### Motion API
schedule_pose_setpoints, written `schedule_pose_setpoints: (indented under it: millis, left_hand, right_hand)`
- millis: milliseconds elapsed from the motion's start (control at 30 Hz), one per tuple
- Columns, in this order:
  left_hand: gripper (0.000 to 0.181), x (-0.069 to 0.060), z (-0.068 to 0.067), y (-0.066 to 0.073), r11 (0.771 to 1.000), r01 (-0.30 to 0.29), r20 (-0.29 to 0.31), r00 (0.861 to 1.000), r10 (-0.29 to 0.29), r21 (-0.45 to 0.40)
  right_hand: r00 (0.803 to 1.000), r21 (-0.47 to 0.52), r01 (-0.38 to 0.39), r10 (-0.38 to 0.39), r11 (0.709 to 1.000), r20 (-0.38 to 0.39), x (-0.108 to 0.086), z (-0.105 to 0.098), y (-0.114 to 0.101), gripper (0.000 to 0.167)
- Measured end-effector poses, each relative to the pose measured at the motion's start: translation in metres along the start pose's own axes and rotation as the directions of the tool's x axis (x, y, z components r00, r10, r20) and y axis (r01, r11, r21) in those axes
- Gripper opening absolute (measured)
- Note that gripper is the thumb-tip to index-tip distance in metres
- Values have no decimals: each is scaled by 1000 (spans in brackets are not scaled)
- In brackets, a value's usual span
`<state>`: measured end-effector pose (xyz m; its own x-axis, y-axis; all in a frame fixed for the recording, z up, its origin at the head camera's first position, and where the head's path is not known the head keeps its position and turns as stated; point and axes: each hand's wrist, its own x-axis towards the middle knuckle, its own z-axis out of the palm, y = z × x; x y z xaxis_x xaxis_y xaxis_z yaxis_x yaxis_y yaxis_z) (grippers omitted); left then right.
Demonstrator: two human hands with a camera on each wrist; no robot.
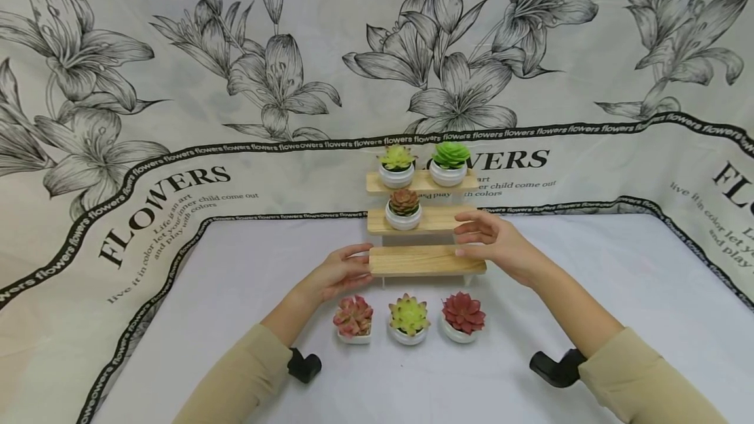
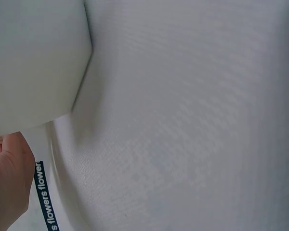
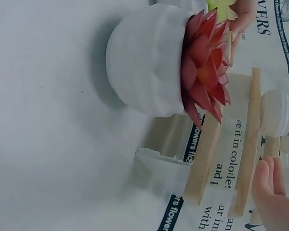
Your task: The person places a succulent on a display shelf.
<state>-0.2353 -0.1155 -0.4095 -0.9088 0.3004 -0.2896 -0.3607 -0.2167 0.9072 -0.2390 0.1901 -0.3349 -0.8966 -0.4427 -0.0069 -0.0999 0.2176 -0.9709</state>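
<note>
A three-tier wooden display stand (image 1: 427,260) is set at the middle of the table. My left hand (image 1: 338,272) is at the left end of its bottom shelf, fingers pointing at the board's edge. Across from it, my right hand (image 1: 497,244) is at the right end, with loosely bent fingers beside the middle and bottom shelves. Whether the fingertips press the wood is hard to tell. A lime succulent (image 1: 397,165) and a green succulent (image 1: 449,163) stand on the top shelf. On the middle shelf's left side sits a brownish succulent (image 1: 404,209).
In front of the stand is a row of potted succulents: a pink one (image 1: 353,319), a yellow-green one (image 1: 409,318) and a dark red one (image 1: 462,317). White cloth covers the table (image 1: 235,267), and a flower-printed curtain (image 1: 294,84) hangs behind.
</note>
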Motion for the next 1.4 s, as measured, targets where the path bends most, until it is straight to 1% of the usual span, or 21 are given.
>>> schedule_pose_setpoints:
  millis: [133,367,433,700,833,967,1133,1300,1400]
  left_hand:
    - [57,0,0,0,1000,-3,8,1000,3,6]
    - [57,0,0,0,1000,-3,12,1000,3,5]
    - [57,1,0,0,1000,-1,10,1000,1,2]
    - [57,2,-2,-1,1000,6,9,1000,-6,5]
    - [57,2,-1,-1,1000,-1,9,1000,1,6]
    - [58,2,-1,-1,1000,1,10,1000,-1,2]
    - [58,2,-1,0,1000,6,13,1000,-6,-6]
    - [58,1,-2,0,1000,-4,11,1000,4,-4]
    - [58,1,-2,0,1000,-5,17,1000,5,-5]
  right_hand:
    - [1000,0,-2,2,1000,11,-10,-6,6,66]
    - [999,24,17,-18,1000,43,-29,-11,20,56]
    - [998,23,24,-25,999,53,-34,-12,25,58]
    - [995,23,6,-8,1000,102,-48,-17,45,63]
    - [991,26,20,-23,999,133,-51,-17,52,64]
    - [986,39,16,-22,999,165,-54,-17,57,65]
    - [975,57,0,-13,998,221,-55,-16,66,66]
    - [952,61,-19,-1,998,307,-52,-12,72,73]
    - [941,39,-29,14,999,339,-51,-9,72,79]
